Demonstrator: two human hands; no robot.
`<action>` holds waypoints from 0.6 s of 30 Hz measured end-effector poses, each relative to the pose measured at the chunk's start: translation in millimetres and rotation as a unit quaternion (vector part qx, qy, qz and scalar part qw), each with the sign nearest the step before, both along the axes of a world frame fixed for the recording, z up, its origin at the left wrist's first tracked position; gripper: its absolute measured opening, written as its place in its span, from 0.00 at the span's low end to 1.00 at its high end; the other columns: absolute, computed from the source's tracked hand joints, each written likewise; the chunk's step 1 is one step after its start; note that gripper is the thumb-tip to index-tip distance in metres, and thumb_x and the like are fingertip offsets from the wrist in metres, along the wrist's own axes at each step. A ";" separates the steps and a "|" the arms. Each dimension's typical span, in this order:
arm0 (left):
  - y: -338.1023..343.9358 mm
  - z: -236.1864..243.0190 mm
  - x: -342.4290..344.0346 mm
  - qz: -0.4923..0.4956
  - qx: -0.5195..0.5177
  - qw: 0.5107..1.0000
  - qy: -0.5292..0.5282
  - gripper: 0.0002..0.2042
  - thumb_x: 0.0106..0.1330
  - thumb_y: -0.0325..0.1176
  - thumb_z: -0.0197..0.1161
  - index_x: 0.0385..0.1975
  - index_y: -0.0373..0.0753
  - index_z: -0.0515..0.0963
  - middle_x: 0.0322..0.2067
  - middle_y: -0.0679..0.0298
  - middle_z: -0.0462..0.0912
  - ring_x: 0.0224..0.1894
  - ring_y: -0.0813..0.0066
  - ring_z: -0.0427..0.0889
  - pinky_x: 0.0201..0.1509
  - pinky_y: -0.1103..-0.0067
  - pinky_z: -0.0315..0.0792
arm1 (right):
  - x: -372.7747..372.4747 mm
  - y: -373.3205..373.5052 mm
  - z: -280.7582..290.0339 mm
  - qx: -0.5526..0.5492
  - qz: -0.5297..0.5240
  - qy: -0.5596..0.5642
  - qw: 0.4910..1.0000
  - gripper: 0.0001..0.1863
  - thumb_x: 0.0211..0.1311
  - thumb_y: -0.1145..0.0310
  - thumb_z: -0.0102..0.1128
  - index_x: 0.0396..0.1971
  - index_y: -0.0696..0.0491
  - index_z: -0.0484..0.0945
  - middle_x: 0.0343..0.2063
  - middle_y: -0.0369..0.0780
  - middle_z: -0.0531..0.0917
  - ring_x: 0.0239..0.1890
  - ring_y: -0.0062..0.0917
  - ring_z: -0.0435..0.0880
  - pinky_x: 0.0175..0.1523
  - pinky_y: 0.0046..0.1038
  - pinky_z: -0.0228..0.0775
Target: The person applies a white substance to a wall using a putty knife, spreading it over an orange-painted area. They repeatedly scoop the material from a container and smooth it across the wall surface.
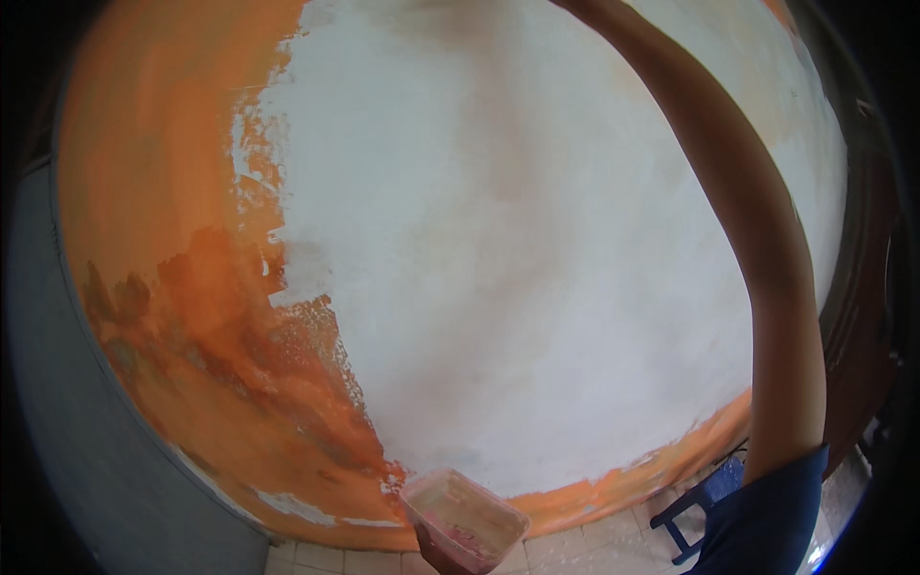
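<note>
Blue sleeve (776, 517) and right arm (767, 230) loom nearest; right hand is out of view, its grip I cannot tell; left hand (433, 550) clasps a tub (474, 513) before the wall (460, 287), largely white, orange uncovered at left and bottom.

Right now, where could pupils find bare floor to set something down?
Tiles show bare between the held tub and blue stool, below the orange strip, with more left of the tub. Stool and sleeve crowd the right.

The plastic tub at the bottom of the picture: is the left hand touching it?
Touching. The head view shows the left hand against the outside of the plastic tub at its lower left, with no gap; part of the hand is hidden.
</note>
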State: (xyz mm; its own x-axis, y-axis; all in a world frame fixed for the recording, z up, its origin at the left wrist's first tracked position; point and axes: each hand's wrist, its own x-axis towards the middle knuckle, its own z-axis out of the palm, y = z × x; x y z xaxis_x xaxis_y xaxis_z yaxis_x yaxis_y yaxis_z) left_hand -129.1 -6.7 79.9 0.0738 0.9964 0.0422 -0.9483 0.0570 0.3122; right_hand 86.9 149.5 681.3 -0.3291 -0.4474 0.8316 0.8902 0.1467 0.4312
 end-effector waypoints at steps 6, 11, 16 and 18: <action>3.8 3.0 -4.1 0.035 -0.006 0.999 0.037 0.33 0.59 0.63 0.45 0.61 0.51 0.57 0.55 0.60 0.66 0.55 0.57 0.66 0.56 0.56 0.64 | -37.0 18.3 -3.0 -0.107 -0.074 0.025 0.991 0.13 0.37 0.75 0.53 0.28 0.55 0.82 0.26 0.51 0.80 0.32 0.44 0.80 0.40 0.39 0.73; -2.4 26.1 -4.1 0.037 -0.133 0.990 0.001 0.32 0.59 0.63 0.44 0.60 0.51 0.58 0.54 0.62 0.66 0.54 0.58 0.67 0.56 0.56 0.64 | -28.6 29.9 -120.5 -0.083 -0.020 -0.151 0.985 0.18 0.34 0.82 0.53 0.30 0.50 0.82 0.27 0.40 0.81 0.29 0.33 0.79 0.31 0.33 0.74; -6.7 27.7 -5.2 0.046 -0.141 0.989 0.007 0.32 0.60 0.63 0.44 0.60 0.51 0.58 0.54 0.62 0.66 0.54 0.58 0.67 0.55 0.56 0.64 | -6.4 6.1 -99.5 -0.046 0.040 -0.046 0.997 0.10 0.37 0.78 0.52 0.23 0.55 0.80 0.22 0.45 0.80 0.25 0.39 0.80 0.32 0.37 0.75; 0.5 10.7 -7.3 0.043 -0.102 0.993 0.038 0.32 0.60 0.63 0.43 0.60 0.51 0.58 0.54 0.61 0.66 0.54 0.58 0.67 0.56 0.56 0.64 | -4.3 4.3 -49.0 -0.036 0.084 0.034 0.995 0.12 0.38 0.75 0.52 0.26 0.56 0.81 0.26 0.51 0.80 0.31 0.45 0.80 0.40 0.40 0.73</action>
State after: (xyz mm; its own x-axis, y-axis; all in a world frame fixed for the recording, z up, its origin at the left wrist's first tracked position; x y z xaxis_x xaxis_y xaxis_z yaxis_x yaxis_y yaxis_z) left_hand -136.4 -6.3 90.6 -0.0170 0.9864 -0.1637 -0.9262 0.0461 0.3741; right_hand 82.6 153.8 632.3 -0.1961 -0.4297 0.8815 0.8775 0.3244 0.3533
